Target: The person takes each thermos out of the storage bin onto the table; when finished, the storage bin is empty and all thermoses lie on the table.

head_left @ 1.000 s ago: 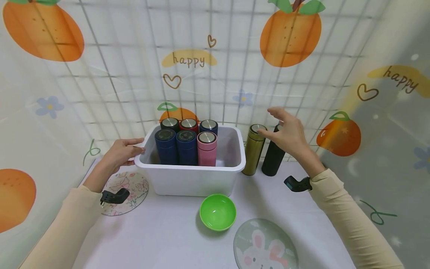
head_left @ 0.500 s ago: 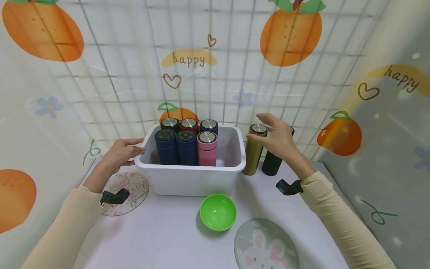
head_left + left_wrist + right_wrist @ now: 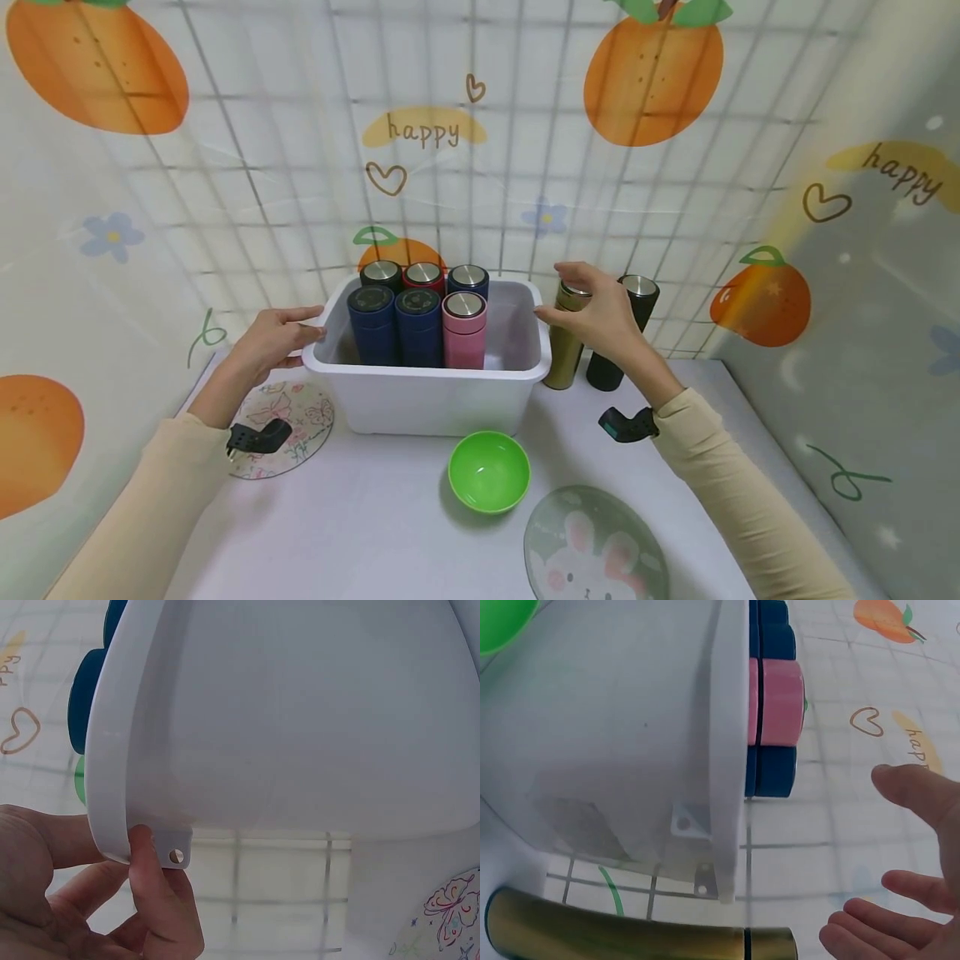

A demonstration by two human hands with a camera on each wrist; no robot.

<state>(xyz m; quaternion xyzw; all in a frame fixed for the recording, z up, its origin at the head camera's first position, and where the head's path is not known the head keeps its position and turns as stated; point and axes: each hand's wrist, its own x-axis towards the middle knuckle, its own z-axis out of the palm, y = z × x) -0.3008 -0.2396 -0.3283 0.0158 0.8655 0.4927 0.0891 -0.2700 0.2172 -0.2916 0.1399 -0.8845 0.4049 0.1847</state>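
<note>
A white plastic tub point(image 3: 427, 404) holds several steel-lidded vacuum flasks: navy flasks point(image 3: 396, 333), a pink flask point(image 3: 464, 342), a red one point(image 3: 423, 279) and a dark one point(image 3: 381, 275). At the tub's left end, my left hand point(image 3: 273, 342) pinches the rim, its fingertip under the lip in the left wrist view, near a small holed tab point(image 3: 176, 851). My right hand point(image 3: 603, 317) is spread, thumb apart from fingers, overlapping the gold flask point(image 3: 561, 362) beside the tub's right end. The right wrist view shows nothing in its grasp. A black flask point(image 3: 606, 375) leans just right.
In front of the tub sits a green bowl point(image 3: 489, 472). A round rabbit mat point(image 3: 592, 542) lies near the front, and a butterfly-patterned round mat point(image 3: 307, 417) by the left forearm. Behind everything hangs a fruit-print cloth over a wire grid point(image 3: 517, 167).
My right hand has moved left, from in front of the black flask to across the gold flask by the tub's right rim. The left hand stays at the left rim.
</note>
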